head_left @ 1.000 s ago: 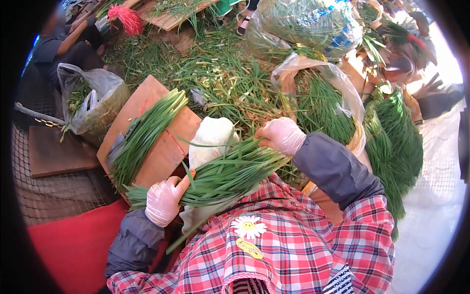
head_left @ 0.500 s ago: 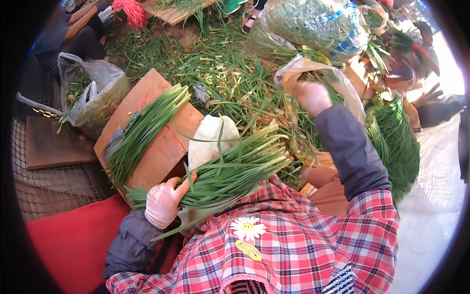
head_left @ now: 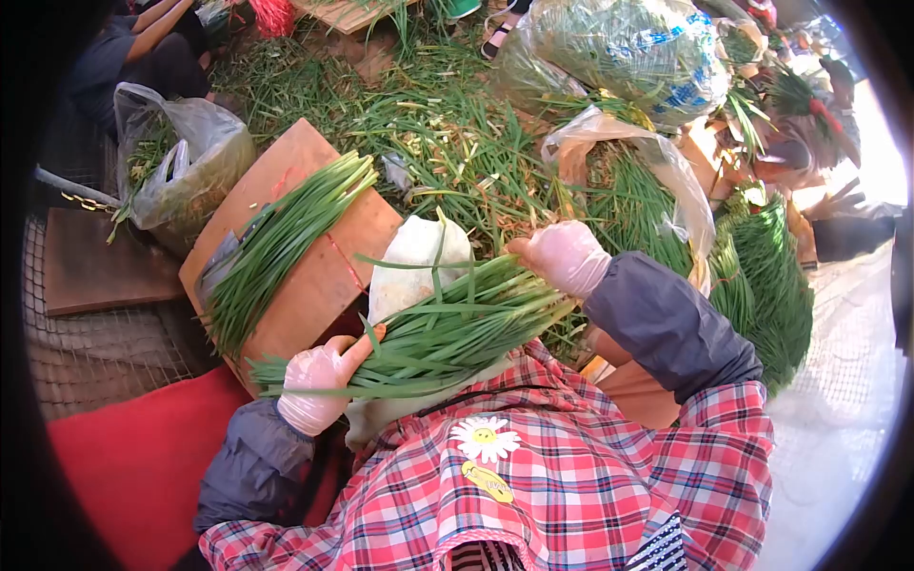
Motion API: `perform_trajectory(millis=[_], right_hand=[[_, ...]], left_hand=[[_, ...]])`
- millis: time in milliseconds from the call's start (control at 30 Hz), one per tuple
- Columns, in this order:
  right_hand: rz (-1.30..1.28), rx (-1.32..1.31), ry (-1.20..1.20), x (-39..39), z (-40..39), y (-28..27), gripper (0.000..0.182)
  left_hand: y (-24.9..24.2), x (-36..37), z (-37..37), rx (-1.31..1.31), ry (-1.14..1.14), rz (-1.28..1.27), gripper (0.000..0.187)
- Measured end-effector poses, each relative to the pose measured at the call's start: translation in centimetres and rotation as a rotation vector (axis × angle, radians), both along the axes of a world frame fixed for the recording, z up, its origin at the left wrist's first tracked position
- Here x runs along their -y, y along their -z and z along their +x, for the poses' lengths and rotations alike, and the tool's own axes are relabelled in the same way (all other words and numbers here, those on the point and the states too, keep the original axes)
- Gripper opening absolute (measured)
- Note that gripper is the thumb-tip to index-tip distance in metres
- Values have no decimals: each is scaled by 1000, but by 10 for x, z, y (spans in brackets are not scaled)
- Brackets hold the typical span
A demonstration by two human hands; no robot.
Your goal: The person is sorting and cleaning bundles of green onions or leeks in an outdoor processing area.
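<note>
A loose bunch of chives (head_left: 457, 333) lies across my lap, its pale stem ends to the right. My left hand (head_left: 319, 385), in a thin clear glove, is closed round the leafy part near its left end, with the thumb laid along the leaves. At the pale ends, my gloved right hand (head_left: 564, 259) is closed with its fingertips on the stems; the tips are partly hidden. A white cloth (head_left: 419, 262) shows behind the bunch. Just beyond it, a second pile of chives (head_left: 290, 243) rests on a tilted wooden board (head_left: 333, 295), over a blade-like grey piece.
Trimmed leaves (head_left: 447, 143) cover the ground ahead. A clear plastic bag (head_left: 190, 162) of greens stands at the left, an open bag (head_left: 700, 190) at the right, and a large stuffed bag (head_left: 619, 57) behind. Tied chives (head_left: 766, 276) lie far right. Another person (head_left: 133, 57) sits at upper left.
My right hand has come down and left from above the open bag to the pale stem ends. My left hand keeps its hold on the bunch.
</note>
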State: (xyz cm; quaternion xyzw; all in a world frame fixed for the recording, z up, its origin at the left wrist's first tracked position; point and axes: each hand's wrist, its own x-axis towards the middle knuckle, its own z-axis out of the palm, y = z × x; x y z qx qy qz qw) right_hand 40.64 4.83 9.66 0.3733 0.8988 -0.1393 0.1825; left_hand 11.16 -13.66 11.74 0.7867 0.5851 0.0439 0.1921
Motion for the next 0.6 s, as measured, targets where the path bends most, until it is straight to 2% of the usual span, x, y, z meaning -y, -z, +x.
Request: perform_trajectory(millis=[33, 133, 233, 267, 367, 400, 500, 600], right_hand=[[-22, -8, 48, 1, 0, -3, 24], [-57, -501, 78, 1, 16, 7, 23], [-95, -391, 29, 1, 11, -12, 26], [-89, -279, 3, 3, 5, -17, 27], [63, -292, -112, 5, 4, -11, 26], [119, -323, -128, 5, 5, -3, 23], [226, -586, -260, 1, 10, 5, 18], [309, -589, -319, -1, 9, 3, 19]], left_hand=[[3, 0, -3, 0, -2, -12, 72], [5, -2, -4, -1, 19, -4, 67], [-3, -3, -3, 21, 23, -7, 65], [-6, -4, -2, 33, 22, -9, 64], [-6, -7, -5, -49, -5, -120, 68], [-8, -10, -8, 57, 9, -140, 71], [-7, -16, -17, 140, 2, -220, 73], [-13, -21, -17, 53, 10, -247, 77]])
